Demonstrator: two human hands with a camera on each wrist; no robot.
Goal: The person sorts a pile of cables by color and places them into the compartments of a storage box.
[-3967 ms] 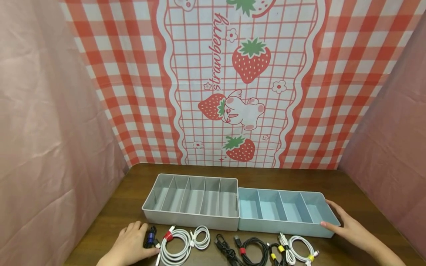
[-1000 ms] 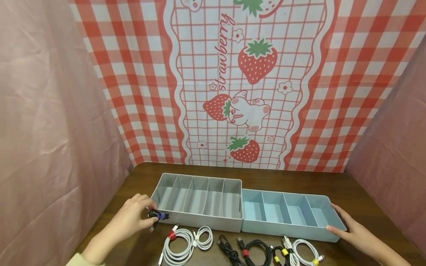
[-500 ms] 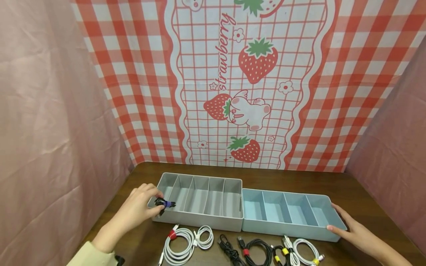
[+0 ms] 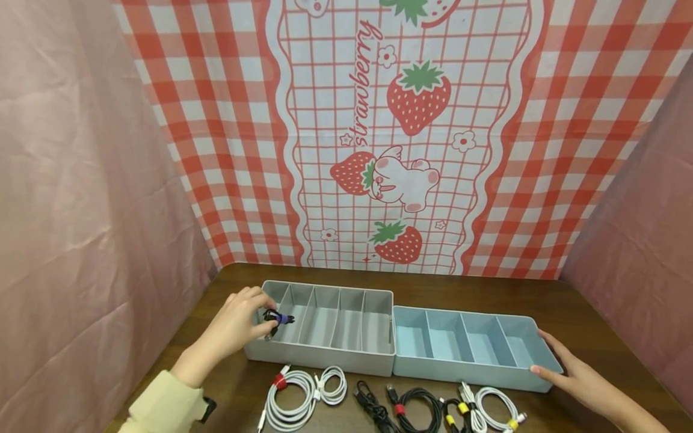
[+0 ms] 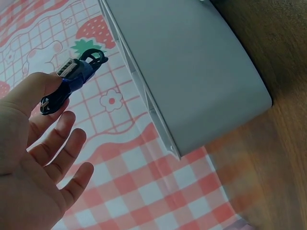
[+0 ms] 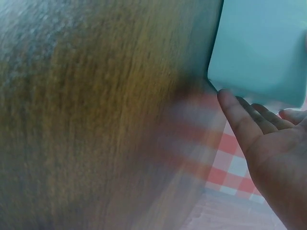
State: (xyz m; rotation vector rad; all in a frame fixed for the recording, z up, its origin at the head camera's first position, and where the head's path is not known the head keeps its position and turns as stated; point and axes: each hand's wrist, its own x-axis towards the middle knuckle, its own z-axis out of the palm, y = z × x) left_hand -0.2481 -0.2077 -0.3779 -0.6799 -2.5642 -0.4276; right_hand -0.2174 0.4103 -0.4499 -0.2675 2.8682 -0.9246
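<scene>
My left hand (image 4: 238, 322) pinches a small bundled black USB cable (image 4: 280, 318) with a blue-purple tie, between thumb and forefinger. The bundle hangs over the leftmost compartments of the grey divided box (image 4: 325, 359). In the left wrist view the USB plug of the cable (image 5: 76, 79) shows, and the other fingers are spread apart from it. My right hand (image 4: 571, 376) rests on the right end of the light blue divided box (image 4: 471, 373), thumb at the front corner. In the right wrist view its fingers (image 6: 238, 117) lie straight along that end.
In front of the boxes lie a large white coiled cable (image 4: 289, 402) with a red tie, a small white coil (image 4: 332, 386), a black bundle (image 4: 373, 409), a black coil (image 4: 419, 409), and yellow-tied black (image 4: 452, 415) and white cables (image 4: 495, 406). A checked cloth (image 4: 249, 150) hangs behind the table.
My left hand has picked the blue-tied black cable up from the table and carried it up and right, over the grey box. My right hand stays at the blue box.
</scene>
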